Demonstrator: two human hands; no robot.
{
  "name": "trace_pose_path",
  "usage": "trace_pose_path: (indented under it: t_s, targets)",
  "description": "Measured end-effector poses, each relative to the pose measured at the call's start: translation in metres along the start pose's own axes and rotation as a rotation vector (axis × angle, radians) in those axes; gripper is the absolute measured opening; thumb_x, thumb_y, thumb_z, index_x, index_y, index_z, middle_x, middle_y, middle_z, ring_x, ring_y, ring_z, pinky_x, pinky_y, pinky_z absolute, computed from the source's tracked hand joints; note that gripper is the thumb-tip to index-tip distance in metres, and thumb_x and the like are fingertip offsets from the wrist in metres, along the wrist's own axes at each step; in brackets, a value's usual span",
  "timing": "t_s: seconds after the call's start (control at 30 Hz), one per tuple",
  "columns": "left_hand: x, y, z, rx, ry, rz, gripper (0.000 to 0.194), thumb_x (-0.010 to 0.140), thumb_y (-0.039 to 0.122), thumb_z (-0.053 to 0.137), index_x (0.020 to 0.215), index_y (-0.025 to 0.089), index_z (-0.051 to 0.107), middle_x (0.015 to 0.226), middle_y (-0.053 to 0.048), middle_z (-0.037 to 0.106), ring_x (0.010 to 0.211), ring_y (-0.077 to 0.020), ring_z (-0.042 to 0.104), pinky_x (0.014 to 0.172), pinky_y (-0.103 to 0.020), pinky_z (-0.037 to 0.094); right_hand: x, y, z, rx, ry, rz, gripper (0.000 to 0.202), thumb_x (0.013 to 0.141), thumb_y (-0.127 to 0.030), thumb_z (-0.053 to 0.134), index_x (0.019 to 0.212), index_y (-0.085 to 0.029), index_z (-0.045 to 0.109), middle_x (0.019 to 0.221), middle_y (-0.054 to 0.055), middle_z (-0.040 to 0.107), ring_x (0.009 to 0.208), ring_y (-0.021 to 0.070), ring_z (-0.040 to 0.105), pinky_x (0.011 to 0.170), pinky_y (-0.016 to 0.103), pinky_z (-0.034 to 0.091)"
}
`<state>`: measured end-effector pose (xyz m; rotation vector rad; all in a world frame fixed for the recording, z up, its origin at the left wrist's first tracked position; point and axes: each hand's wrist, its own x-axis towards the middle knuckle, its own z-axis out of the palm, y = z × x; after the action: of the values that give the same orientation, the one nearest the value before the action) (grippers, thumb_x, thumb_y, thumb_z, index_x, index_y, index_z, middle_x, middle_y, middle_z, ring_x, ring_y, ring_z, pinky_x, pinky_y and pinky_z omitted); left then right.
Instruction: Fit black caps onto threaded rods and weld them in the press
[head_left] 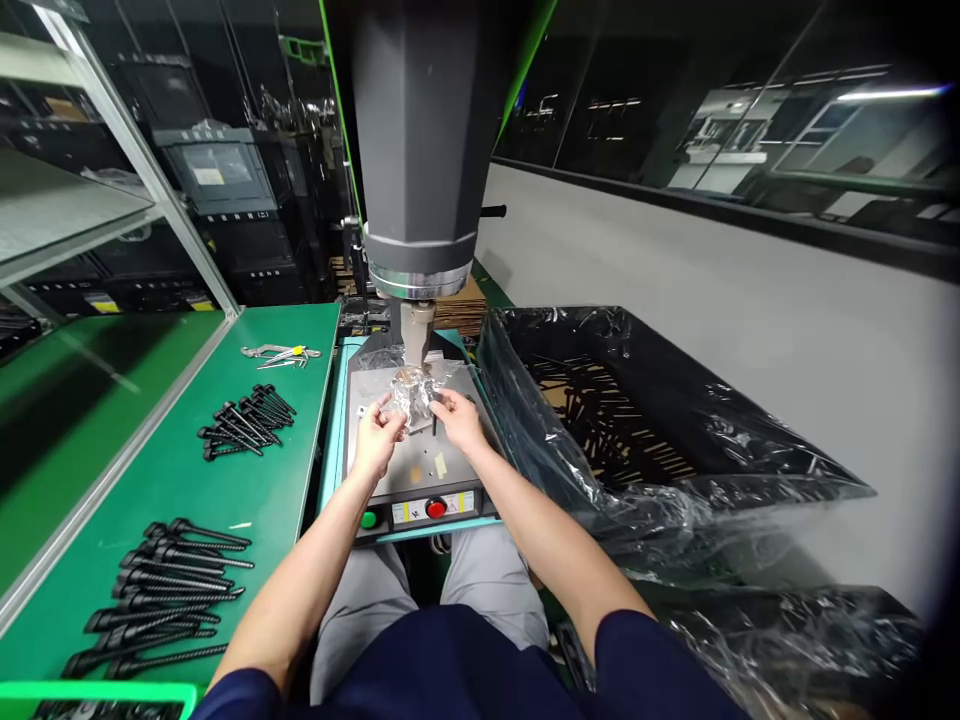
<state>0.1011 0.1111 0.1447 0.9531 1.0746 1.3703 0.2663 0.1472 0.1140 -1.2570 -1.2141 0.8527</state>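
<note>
Rod [433, 425] | long axis vertical in view | left hand [377, 437], right hand [459, 420]: fingers curled at clear film [411, 398], grip unclear

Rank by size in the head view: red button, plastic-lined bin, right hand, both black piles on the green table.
Plastic-lined bin
Nearer black pile
Farther black pile
Right hand
Red button

Closeness may exaggerate the nearer black pile.

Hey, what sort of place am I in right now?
Likely a factory workshop: there's a machine with a red button, piles of black screw-like parts on a green table, and stacked storage boxes.
</note>
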Motion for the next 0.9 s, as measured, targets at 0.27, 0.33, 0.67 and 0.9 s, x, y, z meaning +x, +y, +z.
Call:
trace_pose_path:
  t_s: [0.27,0.33,0.67,0.9]
  targets:
    - [0.004,0.013,0.004,0.020,-0.007,0.033,0.095,0.059,0.039,0.084,0.140,0.009,0.044,0.065,0.006,0.057,0.056,-0.0103,0.054,0.052,-0.022,0.039,0.025,-0.030,0.022,-0.053,0.054,-0.136,0.031,0.073,-0.030,0.069,0.102,-0.020,0.075,0.116,0.009,0.066,0.103,0.0242,0.062,0.097,0.038,0.047]
    - [0.004,0.014,0.004,0.023,-0.005,0.030,0.096,0.058,0.040,0.084,0.140,0.009,0.044,0.066,0.005,0.059,0.057,-0.0109,0.056,0.052,-0.022,0.040,0.031,-0.030,0.029,-0.051,0.078,-0.118,0.031,0.070,-0.030,0.072,0.099,-0.020,0.075,0.118,0.009,0.065,0.108,0.0251,0.060,0.102,0.040,0.045]
    - [0.007,0.004,-0.004,0.030,-0.021,0.008,0.089,0.062,0.034,0.081,0.140,0.011,0.045,0.062,0.006,0.056,0.056,-0.0118,0.057,0.053,-0.023,0.040,0.056,-0.023,0.026,0.145,-0.122,0.041,0.032,0.070,-0.039,0.071,0.095,-0.019,0.072,0.100,0.006,0.074,0.095,0.0225,0.067,0.090,0.036,0.051]
    - [0.010,-0.003,-0.007,0.027,-0.036,-0.004,0.094,0.063,0.034,0.082,0.143,0.008,0.041,0.061,0.007,0.057,0.054,-0.0112,0.055,0.052,-0.023,0.040,0.058,-0.017,0.034,0.133,-0.075,0.045,0.031,0.069,-0.040,0.069,0.091,-0.018,0.071,0.090,0.005,0.072,0.085,0.0216,0.066,0.080,0.033,0.052]
